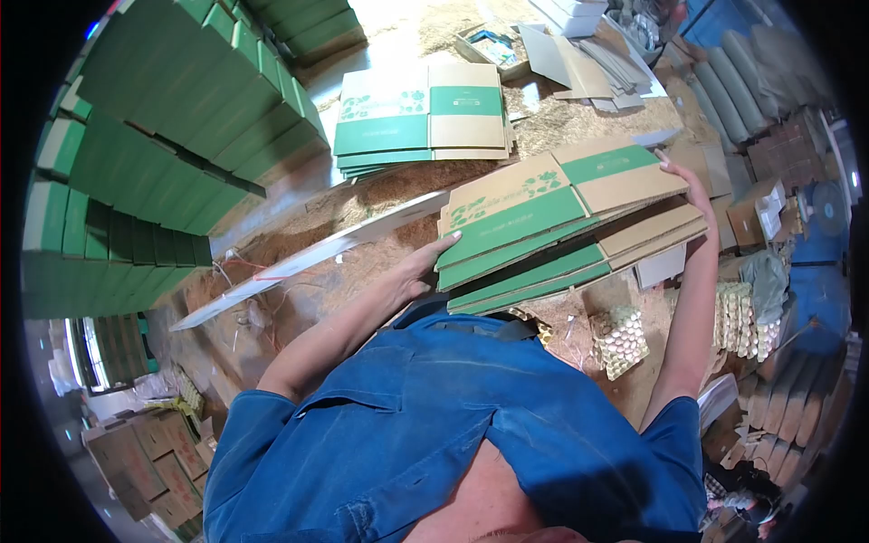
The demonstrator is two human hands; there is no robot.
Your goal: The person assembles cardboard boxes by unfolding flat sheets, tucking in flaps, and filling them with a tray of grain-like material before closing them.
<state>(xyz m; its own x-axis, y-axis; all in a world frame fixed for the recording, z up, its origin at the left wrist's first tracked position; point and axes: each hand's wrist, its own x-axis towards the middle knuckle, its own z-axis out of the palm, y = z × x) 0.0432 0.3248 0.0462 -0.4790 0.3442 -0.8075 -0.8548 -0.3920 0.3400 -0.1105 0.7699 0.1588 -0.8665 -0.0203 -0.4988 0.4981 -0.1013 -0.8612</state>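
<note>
Between my two hands I carry a stack of flattened cardboard boxes, brown with green bands and a green leaf print. My left hand grips the stack's left end, its thumb on the top sheet. At the far right corner my right hand holds the other end, the thumb on top and the remaining fingers hidden beneath. A gap splits the stack into an upper and a lower bundle. Beyond it, a second pile of flattened boxes of the same green and brown lies on the work surface.
Tall stacks of green boxes stand at the left. A long white strip crosses in front of me. Loose cardboard sheets and a small open box lie at the back. Egg trays sit low at the right, near blue barrels.
</note>
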